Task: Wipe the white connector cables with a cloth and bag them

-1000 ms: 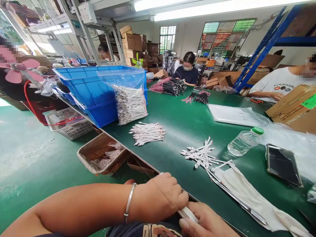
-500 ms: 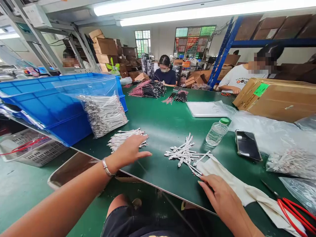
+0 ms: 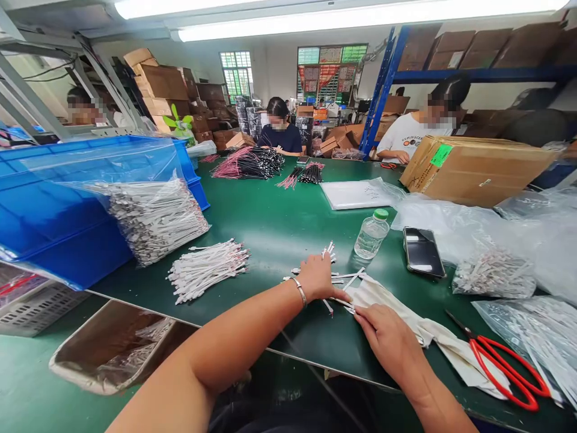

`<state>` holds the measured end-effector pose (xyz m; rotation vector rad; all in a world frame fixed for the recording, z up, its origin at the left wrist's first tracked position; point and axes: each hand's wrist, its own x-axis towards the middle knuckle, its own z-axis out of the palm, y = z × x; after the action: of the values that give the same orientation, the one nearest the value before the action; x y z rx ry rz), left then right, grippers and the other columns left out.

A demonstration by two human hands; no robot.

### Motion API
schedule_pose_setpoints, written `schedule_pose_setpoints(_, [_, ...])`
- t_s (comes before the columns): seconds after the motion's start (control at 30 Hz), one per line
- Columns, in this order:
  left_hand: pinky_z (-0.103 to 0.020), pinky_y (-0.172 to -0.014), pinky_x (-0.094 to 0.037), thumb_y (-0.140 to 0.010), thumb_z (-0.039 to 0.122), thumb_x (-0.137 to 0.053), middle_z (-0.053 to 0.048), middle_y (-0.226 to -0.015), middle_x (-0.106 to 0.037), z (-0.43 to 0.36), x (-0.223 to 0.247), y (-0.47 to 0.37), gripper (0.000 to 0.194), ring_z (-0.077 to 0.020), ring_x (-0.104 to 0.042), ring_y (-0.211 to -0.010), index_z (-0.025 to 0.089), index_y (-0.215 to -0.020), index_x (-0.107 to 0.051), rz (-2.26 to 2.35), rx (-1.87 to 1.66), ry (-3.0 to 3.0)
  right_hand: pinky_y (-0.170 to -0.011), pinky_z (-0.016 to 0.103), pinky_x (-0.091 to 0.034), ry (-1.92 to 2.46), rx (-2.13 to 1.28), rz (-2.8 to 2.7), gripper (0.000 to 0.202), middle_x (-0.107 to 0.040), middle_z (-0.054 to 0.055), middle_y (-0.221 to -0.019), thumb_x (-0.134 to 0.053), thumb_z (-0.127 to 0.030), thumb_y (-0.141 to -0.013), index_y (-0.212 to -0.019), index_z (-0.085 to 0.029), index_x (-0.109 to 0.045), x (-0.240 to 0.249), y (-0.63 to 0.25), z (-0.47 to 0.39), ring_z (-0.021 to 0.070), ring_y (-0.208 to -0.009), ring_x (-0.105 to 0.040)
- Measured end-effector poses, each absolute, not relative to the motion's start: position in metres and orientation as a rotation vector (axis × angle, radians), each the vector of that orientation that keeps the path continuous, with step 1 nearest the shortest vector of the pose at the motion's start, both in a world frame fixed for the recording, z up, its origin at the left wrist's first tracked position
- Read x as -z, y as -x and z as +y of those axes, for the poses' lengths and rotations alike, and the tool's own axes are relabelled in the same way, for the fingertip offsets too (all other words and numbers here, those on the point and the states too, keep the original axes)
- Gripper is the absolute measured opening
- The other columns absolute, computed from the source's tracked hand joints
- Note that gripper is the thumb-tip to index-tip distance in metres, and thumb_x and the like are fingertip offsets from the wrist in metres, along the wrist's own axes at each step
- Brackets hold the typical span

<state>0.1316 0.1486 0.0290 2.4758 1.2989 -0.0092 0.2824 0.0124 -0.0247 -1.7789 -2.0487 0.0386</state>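
Note:
Short white cables with connector ends lie in a loose pile [image 3: 340,279] on the green table, partly covered by my left hand [image 3: 318,278]. That hand's thumb stretches toward my right fingertips, apart from the fingers, which curve down over the cables. My right hand [image 3: 388,338] rests near the table's front edge, thumb and forefinger closed at the end of a white cable [image 3: 348,308]. To the left lies a neater bundle of white cables [image 3: 207,267], their ends mostly lined up. A cream cloth [image 3: 392,300] runs beside my right hand.
Red-handled scissors [image 3: 505,367], a phone [image 3: 424,252] and a water bottle [image 3: 372,236] lie or stand on the right. A bag of white cables [image 3: 157,216] leans on a blue bin [image 3: 67,216]. A carton [image 3: 478,171] stands far right; co-workers sit across the table.
My left hand has moved right, from the neat bundle to the loose pile. My right hand stays by the cable end. The camera view has turned slightly right.

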Motion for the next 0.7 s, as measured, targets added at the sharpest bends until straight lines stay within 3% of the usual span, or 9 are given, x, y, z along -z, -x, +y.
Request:
schedule_pose_setpoints(0.13, [-0.042,-0.09,-0.04,-0.052,0.054,-0.074,-0.02,-0.123,-0.049,0.147,-0.032,-0.146,0.102,-0.0348,-0.044,-0.114,0.011,-0.133,-0.029,1.313,0.019,-2.5,-0.073,0.033,-0.044,1.824,-0.126,-2.027,0.03,-0.063,0.005,-0.078,-0.038,-0.032,-0.092,-0.098,-0.021,-0.065,0.022,-0.284,0.015,0.0201,-0.08,-0.059])
schedule_pose_setpoints(0.23, [-0.035,-0.085,-0.043,-0.063,0.031,-0.07,-0.017,-0.112,-0.058,0.156,-0.036,-0.145,0.066,-0.0305,-0.053,-0.106,0.011,-0.121,-0.045,1.268,0.052,-2.494,-0.073,0.032,-0.043,1.838,-0.117,-1.996,0.029,-0.064,0.005,-0.078,-0.039,-0.033,-0.092,-0.092,-0.02,-0.065,0.021,-0.282,0.016,0.0199,-0.079,-0.059])
schedule_pose_setpoints(0.33, [-0.031,-0.078,-0.045,-0.062,0.016,-0.066,-0.015,-0.097,-0.064,0.167,-0.038,-0.139,0.041,-0.0266,-0.06,-0.092,0.012,-0.102,-0.057,1.259,0.098,-2.449,-0.069,0.03,-0.042,1.863,-0.078,-1.966,0.029,-0.063,0.004,-0.075,-0.04,-0.034,-0.091,-0.082,-0.021,-0.064,0.018,-0.279,0.015,0.0192,-0.076,-0.058])
schedule_pose_setpoints(0.47, [-0.028,-0.069,-0.046,-0.063,0.019,-0.066,-0.01,-0.091,-0.066,0.178,-0.036,-0.131,0.032,-0.0204,-0.061,-0.082,0.013,-0.094,-0.06,1.277,0.06,-2.343,-0.064,0.03,-0.039,1.942,-0.008,-2.018,0.028,-0.062,0.003,-0.072,-0.041,-0.03,-0.09,-0.073,-0.021,-0.061,0.013,-0.279,0.016,0.0196,-0.073,-0.058])
schedule_pose_setpoints(0.6, [-0.023,-0.058,-0.043,-0.064,0.025,-0.064,-0.003,-0.066,-0.064,0.187,-0.036,-0.122,0.013,-0.0166,-0.059,-0.066,0.015,-0.072,-0.064,1.284,-0.049,-2.19,-0.059,0.032,-0.037,2.008,0.019,-2.076,0.027,-0.061,0.006,-0.069,-0.043,-0.027,-0.089,-0.07,-0.019,-0.06,0.006,-0.275,0.024,0.0225,-0.069,-0.058])
schedule_pose_setpoints(0.7, [-0.021,-0.051,-0.039,-0.066,0.028,-0.062,0.001,-0.054,-0.057,0.191,-0.039,-0.115,0.013,-0.0133,-0.053,-0.053,0.015,-0.066,-0.063,1.274,-0.148,-2.069,-0.062,0.034,-0.039,1.925,0.004,-2.123,0.03,-0.062,0.008,-0.073,-0.038,-0.026,-0.09,-0.076,-0.019,-0.064,-0.015,-0.259,0.022,0.0234,-0.073,-0.057])
